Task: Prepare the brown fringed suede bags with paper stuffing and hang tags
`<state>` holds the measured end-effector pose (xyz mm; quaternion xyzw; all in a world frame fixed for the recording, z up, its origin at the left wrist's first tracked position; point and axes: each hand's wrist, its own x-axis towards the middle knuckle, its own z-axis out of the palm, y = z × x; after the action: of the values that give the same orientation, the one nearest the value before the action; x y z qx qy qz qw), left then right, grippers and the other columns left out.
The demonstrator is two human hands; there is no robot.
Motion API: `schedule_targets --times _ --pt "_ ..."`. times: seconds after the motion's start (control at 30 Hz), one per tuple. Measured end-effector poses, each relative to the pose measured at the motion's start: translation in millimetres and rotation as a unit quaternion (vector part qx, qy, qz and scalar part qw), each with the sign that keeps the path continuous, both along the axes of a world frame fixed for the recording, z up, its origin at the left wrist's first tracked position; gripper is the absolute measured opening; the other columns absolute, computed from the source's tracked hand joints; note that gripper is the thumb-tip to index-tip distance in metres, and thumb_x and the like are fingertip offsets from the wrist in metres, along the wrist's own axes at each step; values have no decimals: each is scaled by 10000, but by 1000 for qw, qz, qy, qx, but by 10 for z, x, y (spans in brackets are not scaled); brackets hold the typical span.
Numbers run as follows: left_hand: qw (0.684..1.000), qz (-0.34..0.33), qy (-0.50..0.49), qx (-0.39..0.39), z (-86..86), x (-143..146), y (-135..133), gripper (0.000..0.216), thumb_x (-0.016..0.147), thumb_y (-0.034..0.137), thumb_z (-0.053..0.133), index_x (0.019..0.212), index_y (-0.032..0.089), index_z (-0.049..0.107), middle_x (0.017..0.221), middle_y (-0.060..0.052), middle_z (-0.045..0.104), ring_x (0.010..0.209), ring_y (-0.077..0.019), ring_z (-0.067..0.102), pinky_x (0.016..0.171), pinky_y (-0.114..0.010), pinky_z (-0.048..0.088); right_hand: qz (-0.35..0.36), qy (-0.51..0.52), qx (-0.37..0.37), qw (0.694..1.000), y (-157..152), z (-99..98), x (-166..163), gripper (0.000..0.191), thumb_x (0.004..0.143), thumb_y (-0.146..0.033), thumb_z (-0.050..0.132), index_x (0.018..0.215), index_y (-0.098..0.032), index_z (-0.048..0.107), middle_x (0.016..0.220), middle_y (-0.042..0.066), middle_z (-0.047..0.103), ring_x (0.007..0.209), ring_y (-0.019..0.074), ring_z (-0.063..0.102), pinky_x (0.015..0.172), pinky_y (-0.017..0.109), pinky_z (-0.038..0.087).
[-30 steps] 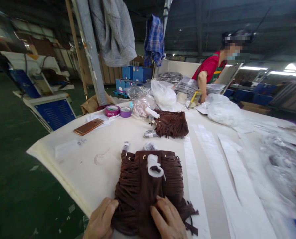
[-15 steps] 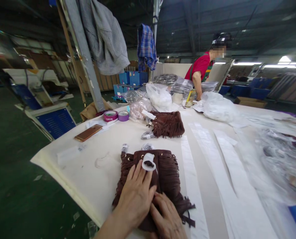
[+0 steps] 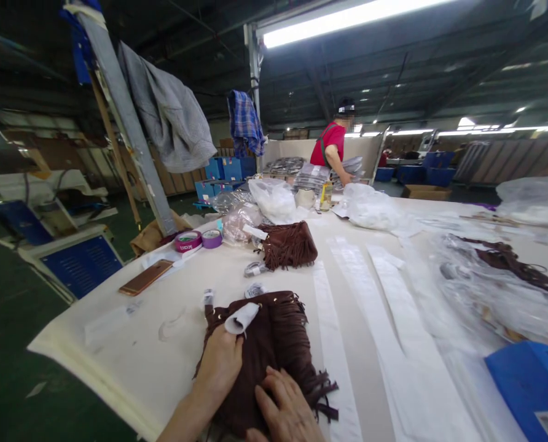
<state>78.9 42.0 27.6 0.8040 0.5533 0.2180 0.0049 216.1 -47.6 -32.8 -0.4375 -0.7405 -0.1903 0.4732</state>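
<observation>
A dark brown fringed bag (image 3: 265, 344) lies in front of me on the white-covered table. Small metal eyelets run along its top edge, and a white paper wrap (image 3: 241, 318) rolled into a tube sits over its upper part. My left hand (image 3: 220, 362) is closed on the bag's left side, just below the wrap, its fingertips hidden. Flat on the lower front of the bag rests my right hand (image 3: 285, 405), fingers a little apart. Beyond is a second, reddish-brown fringed bag (image 3: 290, 245) with a white tag.
Tape rolls (image 3: 188, 241) and a phone (image 3: 145, 277) lie at the left. White paper strips (image 3: 394, 307) run along the right, near plastic-wrapped items (image 3: 499, 276) and a blue tape dispenser-like object (image 3: 527, 380). A co-worker in red (image 3: 332, 147) handles wrapped stacks at the back.
My left hand has gone from lying flat to a closed grip on the bag. The white wrap has tipped to the left. The view has shifted right, and the co-worker's arm has moved.
</observation>
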Motion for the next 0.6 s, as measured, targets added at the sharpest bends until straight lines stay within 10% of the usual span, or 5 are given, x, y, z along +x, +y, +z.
schedule_targets --times 0.3,0.6 --pt "996 61 -55 22 191 122 574 309 737 300 587 947 79 539 901 -164 600 878 -318 574 761 -443 480 -124 49 143 981 211 -285 -249 275 874 -91 380 732 -187 595 664 7 625 780 136 651 851 279 497" --pt "972 -187 -97 105 15 87 345 271 793 143 412 1021 150 557 983 -84 596 915 -169 585 785 -247 502 -110 7 92 990 181 -498 -230 197 822 -63 480 750 -207 594 698 -20 644 761 136 674 868 299 503"
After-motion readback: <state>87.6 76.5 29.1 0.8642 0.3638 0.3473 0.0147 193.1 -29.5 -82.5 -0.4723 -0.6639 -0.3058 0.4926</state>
